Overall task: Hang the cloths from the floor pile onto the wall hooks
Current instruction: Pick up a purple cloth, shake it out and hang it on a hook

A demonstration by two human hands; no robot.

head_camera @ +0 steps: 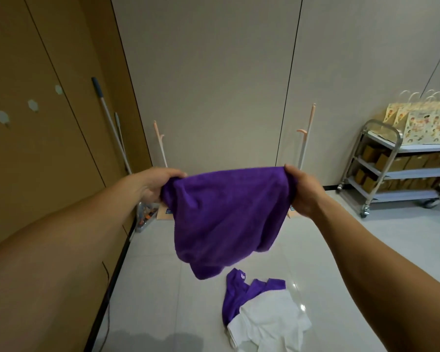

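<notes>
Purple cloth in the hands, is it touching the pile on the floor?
Apart. Head view: floor shows between the purple cloth and the pile.

Purple cloth [226, 217], gripped by left hand [155, 184] and right hand [302, 191], is spread across the path straight ahead. Wall hooks [33, 105] on the brown panel at left are seen with open air in front. Two mop poles [109, 123] are leaned in the corner beyond them. Bare tile is noted round the floor pile [259, 308]. Trolley [391, 168] is parked well apart at right
</notes>
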